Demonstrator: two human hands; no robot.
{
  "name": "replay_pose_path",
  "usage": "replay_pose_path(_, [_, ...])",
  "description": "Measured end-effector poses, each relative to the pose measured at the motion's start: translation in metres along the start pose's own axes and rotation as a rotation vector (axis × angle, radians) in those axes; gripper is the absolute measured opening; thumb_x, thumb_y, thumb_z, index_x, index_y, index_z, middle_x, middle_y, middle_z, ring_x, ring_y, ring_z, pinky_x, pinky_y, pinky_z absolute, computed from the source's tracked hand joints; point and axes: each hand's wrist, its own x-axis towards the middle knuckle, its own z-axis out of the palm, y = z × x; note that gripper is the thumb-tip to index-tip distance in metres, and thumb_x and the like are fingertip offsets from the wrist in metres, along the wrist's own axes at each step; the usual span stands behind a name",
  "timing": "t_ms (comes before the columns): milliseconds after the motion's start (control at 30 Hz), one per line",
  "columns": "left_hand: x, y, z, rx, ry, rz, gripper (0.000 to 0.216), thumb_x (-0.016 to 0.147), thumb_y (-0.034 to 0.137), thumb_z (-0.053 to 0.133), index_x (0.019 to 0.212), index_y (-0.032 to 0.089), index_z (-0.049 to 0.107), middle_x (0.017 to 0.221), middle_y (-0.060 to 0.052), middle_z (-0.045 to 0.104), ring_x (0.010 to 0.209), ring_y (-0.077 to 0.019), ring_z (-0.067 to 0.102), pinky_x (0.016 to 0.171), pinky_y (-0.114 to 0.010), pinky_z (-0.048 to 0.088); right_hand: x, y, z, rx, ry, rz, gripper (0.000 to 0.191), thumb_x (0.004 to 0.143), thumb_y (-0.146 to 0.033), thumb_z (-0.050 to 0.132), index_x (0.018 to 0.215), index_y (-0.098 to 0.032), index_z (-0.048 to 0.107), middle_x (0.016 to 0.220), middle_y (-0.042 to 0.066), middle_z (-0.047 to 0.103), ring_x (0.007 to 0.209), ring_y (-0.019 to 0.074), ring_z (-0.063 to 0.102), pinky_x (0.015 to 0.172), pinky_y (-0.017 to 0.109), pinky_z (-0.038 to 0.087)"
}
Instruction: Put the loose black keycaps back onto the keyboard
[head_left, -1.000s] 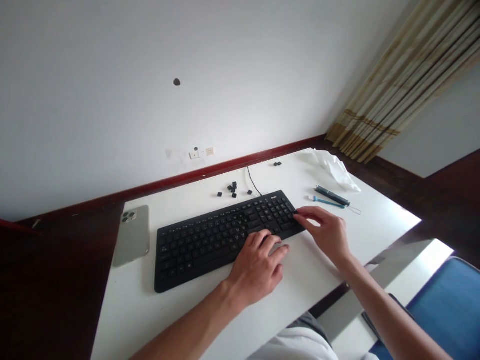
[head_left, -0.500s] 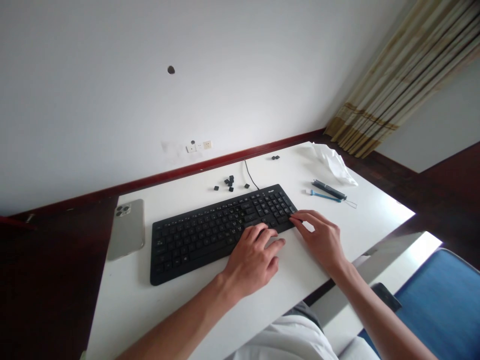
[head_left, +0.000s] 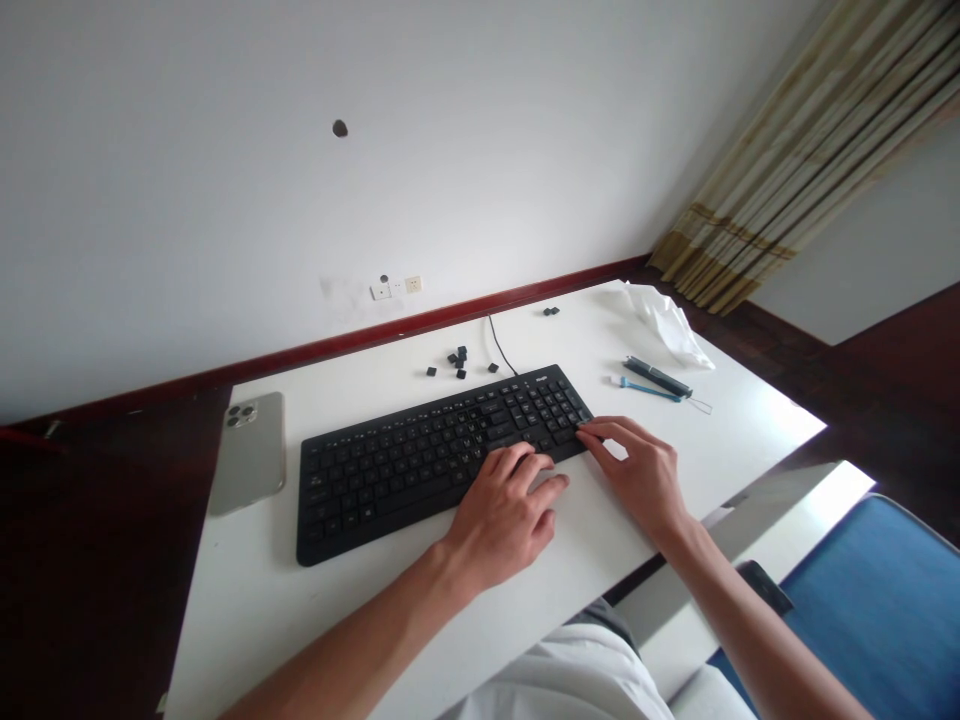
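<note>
A black keyboard (head_left: 405,470) lies slantwise on the white table. Several of its keycaps are off near the arrow and editing keys, baring the sockets. My left hand (head_left: 502,520) rests at the keyboard's front edge, fingers spread, the fingertips touching it below the arrow-key area. At the keyboard's right end, my right hand (head_left: 634,470) has thumb and index finger pinched together by the corner of the number pad. Whatever sits between those fingertips is too small and hidden to make out. Behind the keyboard lie several loose black keycaps (head_left: 460,363).
A phone (head_left: 251,455) lies face down at the table's left edge. On the right are a blue-handled brush (head_left: 649,390), a dark stick-like tool (head_left: 658,377), a wire puller (head_left: 700,406) and a white plastic bag (head_left: 664,320). Two more keycaps (head_left: 551,311) lie near the back edge.
The whole view has shifted slightly. Both hands stay in nearly the same place on the keyboard, and the loose keycaps have not moved.
</note>
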Motion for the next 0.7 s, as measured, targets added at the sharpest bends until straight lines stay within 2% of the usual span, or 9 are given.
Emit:
replay_pose_path(400, [0.0,0.0,0.0,-0.022,0.007,0.0,0.036,0.098,0.022,0.061,0.134,0.023,0.064,0.137,-0.005,0.063,0.135,-0.0269,0.046,0.115,-0.045,0.04,0.004,-0.007,-0.009,-0.079,-0.071,-0.122,0.012,0.1,-0.025,0.064,0.103,-0.022,0.075,0.103,0.006,0.078,0.093,0.0215,0.073,0.085,0.035,0.059])
replay_pose_path(600, [0.0,0.0,-0.001,-0.011,-0.013,-0.007,0.037,0.097,0.023,0.063,0.135,0.023,0.064,0.14,-0.005,0.061,0.137,-0.0273,0.045,0.117,-0.045,0.039,0.011,-0.013,-0.012,-0.243,-0.214,-0.124,0.018,0.102,-0.025,0.058,0.094,-0.019,0.073,0.089,0.006,0.076,0.074,0.0203,0.069,0.064,0.032,0.053])
replay_pose_path(700, [0.0,0.001,-0.002,-0.001,-0.021,-0.009,0.038,0.098,0.025,0.062,0.136,0.023,0.063,0.141,-0.005,0.061,0.136,-0.0274,0.044,0.116,-0.045,0.04,0.015,-0.011,-0.013,-0.255,-0.271,-0.159,0.019,0.103,-0.026,0.057,0.093,-0.02,0.072,0.086,0.007,0.074,0.075,0.0217,0.066,0.064,0.034,0.051])
